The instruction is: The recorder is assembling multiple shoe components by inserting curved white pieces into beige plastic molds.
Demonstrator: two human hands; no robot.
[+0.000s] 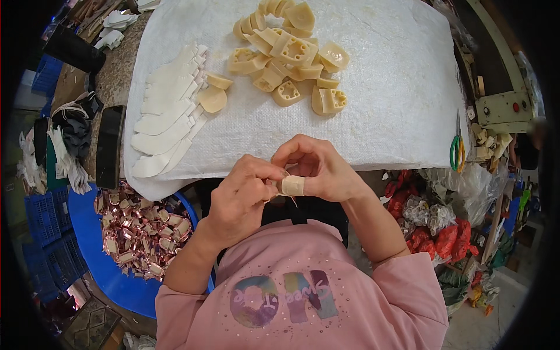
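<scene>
My left hand and my right hand meet close to my chest, just below the near edge of the white cloth on the table. Together the fingertips pinch a small thin piece that is mostly hidden between them. A beige tape wrap covers my right thumb. On the cloth lies a pile of cream plastic heel-shaped parts at the far middle. A fanned row of white flat pieces lies at the cloth's left side, with two cream pieces beside it.
A blue tub with several shiny copper-coloured pieces stands at my lower left. A dark phone lies left of the cloth. Green-handled scissors hang at the cloth's right edge. Red and clear bags pile up at the right.
</scene>
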